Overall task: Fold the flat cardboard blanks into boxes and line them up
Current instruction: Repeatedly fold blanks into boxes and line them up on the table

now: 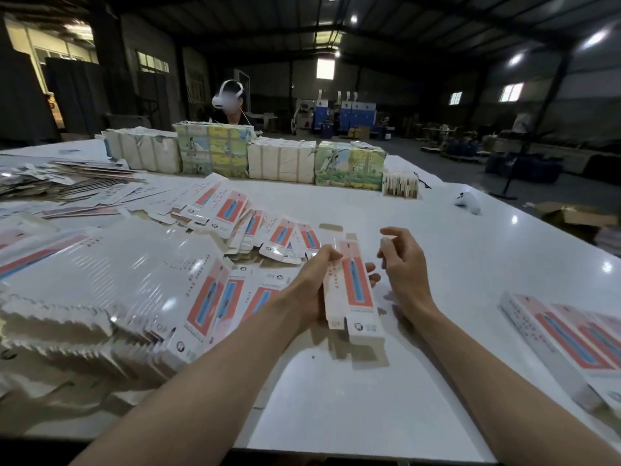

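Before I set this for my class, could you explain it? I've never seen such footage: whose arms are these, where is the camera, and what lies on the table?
There is no machine here: the single picture comes from a camera worn on a person's head, looking forward and down, so the two bare arms are the wearer's own. The left hand grips a long, half-formed box over the white table. The right hand hovers beside it with curled fingers; whether it pinches anything is unclear. To the left lie flat blanks in overlapping heaps; at the right edge sit finished boxes side by side. Wrapped bundles stand along the far side.
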Action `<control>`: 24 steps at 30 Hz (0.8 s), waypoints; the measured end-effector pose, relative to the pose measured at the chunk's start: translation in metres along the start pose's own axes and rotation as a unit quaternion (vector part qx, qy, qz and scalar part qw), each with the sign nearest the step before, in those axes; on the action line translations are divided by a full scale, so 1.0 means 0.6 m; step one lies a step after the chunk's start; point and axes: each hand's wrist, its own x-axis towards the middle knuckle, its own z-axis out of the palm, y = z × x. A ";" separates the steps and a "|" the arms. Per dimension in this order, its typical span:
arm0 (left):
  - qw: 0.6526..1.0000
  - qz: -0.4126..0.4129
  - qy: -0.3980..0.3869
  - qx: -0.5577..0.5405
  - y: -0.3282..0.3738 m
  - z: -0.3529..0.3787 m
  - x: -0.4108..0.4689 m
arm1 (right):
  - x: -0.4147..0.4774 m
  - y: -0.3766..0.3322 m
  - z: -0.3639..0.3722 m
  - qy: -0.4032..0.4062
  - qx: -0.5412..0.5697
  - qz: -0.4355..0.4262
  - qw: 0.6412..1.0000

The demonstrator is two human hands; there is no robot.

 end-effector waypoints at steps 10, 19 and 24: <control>0.989 0.062 0.075 0.116 0.004 0.001 -0.002 | -0.006 -0.033 0.009 -0.105 -0.115 -0.093 0.984; 0.990 0.052 -0.005 0.130 0.000 0.010 0.007 | 0.005 -0.034 0.001 -0.141 0.198 0.059 0.968; 0.996 0.005 -0.025 0.088 -0.003 0.016 0.010 | -0.002 -0.037 0.007 -0.151 0.303 0.111 0.934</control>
